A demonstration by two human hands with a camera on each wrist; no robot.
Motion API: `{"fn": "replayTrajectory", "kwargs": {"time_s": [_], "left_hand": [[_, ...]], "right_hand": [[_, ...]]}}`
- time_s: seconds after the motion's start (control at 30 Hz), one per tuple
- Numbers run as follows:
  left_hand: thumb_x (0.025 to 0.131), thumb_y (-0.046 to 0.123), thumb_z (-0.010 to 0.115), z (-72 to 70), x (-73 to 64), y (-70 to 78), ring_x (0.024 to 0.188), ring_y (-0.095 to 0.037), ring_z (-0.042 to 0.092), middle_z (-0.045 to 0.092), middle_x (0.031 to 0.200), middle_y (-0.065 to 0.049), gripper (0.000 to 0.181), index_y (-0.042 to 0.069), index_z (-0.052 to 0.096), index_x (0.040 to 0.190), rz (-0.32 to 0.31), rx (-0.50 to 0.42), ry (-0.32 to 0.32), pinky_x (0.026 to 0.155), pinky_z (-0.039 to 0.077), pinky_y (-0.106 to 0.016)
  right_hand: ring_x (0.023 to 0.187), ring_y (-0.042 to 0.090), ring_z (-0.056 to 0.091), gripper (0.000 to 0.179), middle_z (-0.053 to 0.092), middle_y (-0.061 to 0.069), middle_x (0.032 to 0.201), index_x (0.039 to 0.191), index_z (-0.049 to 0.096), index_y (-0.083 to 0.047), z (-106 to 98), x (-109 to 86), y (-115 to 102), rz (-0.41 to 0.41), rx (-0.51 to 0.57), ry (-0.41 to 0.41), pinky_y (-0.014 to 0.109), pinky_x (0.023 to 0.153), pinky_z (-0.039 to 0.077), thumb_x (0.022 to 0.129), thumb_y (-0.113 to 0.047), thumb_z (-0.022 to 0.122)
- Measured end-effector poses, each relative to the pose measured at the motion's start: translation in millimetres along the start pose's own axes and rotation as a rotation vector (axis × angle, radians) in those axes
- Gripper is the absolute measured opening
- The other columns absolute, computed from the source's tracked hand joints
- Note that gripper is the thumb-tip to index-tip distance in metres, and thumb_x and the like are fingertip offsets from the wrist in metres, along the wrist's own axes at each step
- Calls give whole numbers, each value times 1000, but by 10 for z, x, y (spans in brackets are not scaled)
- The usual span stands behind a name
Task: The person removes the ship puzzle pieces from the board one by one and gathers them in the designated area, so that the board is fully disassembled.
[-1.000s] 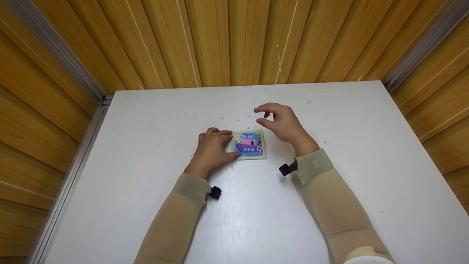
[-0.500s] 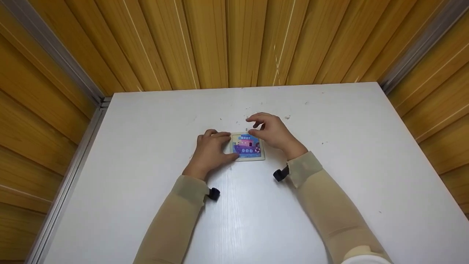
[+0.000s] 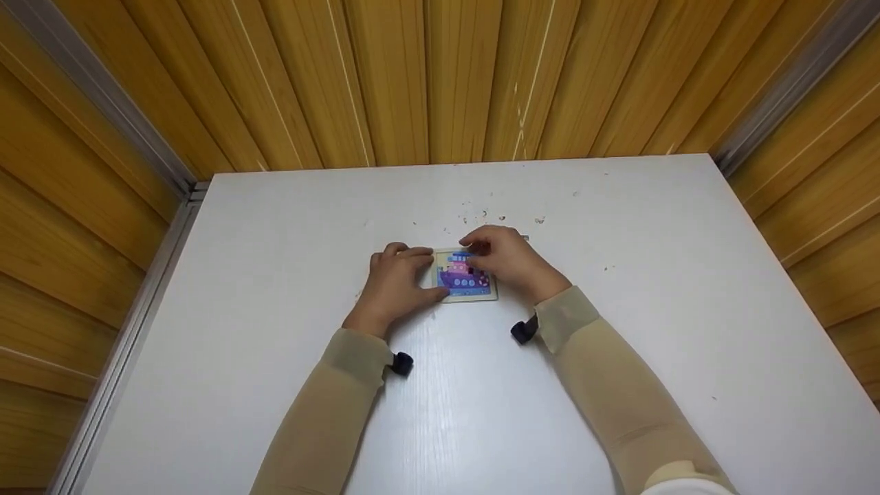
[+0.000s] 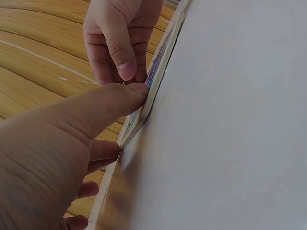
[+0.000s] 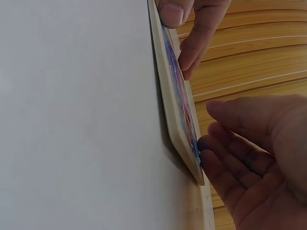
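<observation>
A small square jigsaw puzzle [image 3: 462,282] with a pink and purple boat lies in a pale frame on the white table. My left hand [image 3: 397,284] holds its left side, thumb on the near left corner and fingers at the far left corner; the left wrist view has that thumb [image 4: 120,98] on the rim. Over the far right part hovers my right hand [image 3: 512,260]. In the right wrist view its fingertips [image 5: 206,143] touch the picture's edge, while the thumb stands apart from it. No loose piece shows in the right hand.
Small dark specks [image 3: 502,218] are scattered on the white table [image 3: 289,275] beyond the puzzle. Yellow wood-look panels [image 3: 399,82] stand behind the table and at both sides. A white round object [image 3: 687,487] shows at the bottom right edge.
My right hand has come left and nearer to me, from above the table beyond the puzzle down onto its far right part. My left hand keeps its hold; the puzzle stays in place.
</observation>
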State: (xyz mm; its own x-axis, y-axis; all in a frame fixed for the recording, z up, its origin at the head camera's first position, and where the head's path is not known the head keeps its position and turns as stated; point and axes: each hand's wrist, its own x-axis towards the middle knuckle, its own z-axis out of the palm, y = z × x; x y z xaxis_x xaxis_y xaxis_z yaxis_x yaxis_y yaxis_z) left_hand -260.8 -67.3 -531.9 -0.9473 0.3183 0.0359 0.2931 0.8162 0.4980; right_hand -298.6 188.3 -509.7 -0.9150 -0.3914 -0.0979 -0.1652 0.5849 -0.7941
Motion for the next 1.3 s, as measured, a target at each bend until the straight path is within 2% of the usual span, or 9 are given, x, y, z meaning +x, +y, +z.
{"fn": "replayTrajectory", "kwargs": {"time_s": [0.13,0.3,0.5,0.63,0.8,1.03,1.3], "left_hand": [[91,54,92,0,-6,-8,153,-32,53,70,160,1,71,15,77,148,9,4,4,126,36,-55],[92,54,91,-5,-17,-11,152,-32,53,70,160,0,71,14,76,148,23,11,6,124,38,-56],[92,55,91,-4,-18,-1,155,-33,52,69,162,0,71,14,76,149,10,9,-1,128,37,-57],[92,55,92,3,-17,1,155,-33,52,69,162,0,72,14,76,149,8,7,0,129,36,-58],[92,55,91,0,-15,4,156,-33,52,68,163,0,73,14,75,150,13,14,-2,128,37,-58],[92,55,91,-16,-19,7,155,-34,51,68,163,0,72,13,75,149,23,1,-7,128,36,-59],[93,54,91,-3,-14,-18,156,-34,50,68,163,1,71,14,75,149,24,0,-9,128,36,-57]], "right_hand": [[131,32,70,35,75,12,142,139,79,-7,13,4,27,-15,-6,-1,51,120,55,104,-8,80],[134,30,68,32,71,9,143,137,81,-8,54,15,45,-43,-73,-22,52,123,52,105,-13,81],[145,35,56,34,63,13,147,144,78,-11,124,40,44,-57,-197,-67,56,131,44,111,-17,72],[145,37,50,36,60,14,149,147,77,-15,156,49,43,-67,-249,-80,58,130,41,113,-18,69],[140,38,49,34,59,16,148,145,78,-15,166,51,24,-79,-253,-77,60,127,41,112,-16,69],[146,38,45,31,56,15,151,141,78,-15,176,58,20,-56,-223,-77,61,131,39,112,-15,69],[142,36,48,28,59,12,147,138,78,-16,190,64,49,-74,-208,-60,59,128,40,111,-14,70]]}}
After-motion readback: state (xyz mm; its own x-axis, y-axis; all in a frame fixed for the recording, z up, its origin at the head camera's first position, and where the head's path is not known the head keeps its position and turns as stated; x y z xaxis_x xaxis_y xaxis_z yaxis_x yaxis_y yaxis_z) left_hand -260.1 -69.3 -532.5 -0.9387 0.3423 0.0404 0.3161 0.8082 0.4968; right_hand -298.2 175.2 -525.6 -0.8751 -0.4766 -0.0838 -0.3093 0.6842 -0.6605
